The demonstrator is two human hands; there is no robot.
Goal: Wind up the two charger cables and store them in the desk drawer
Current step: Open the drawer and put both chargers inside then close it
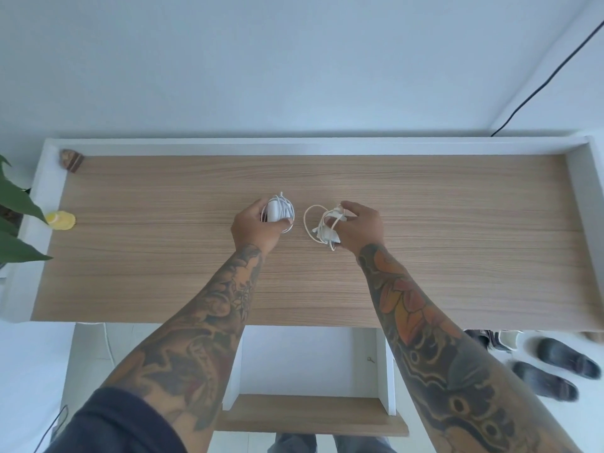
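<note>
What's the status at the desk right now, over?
Left hand grips wound charger. Right hand grips second charger, one loop loose. Drawer open below, nothing blocking.

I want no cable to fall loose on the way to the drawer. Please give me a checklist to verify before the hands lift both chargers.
1. Left hand grips the left charger: ok.
2. Left cable wound tight: ok.
3. Right hand holds the right charger: ok.
4. Right cable wound tight: not ok, one loop stands out to the left.
5. Drawer open below the desk edge: ok.
6. Small object on the drawer floor in the way: cannot tell.
</note>
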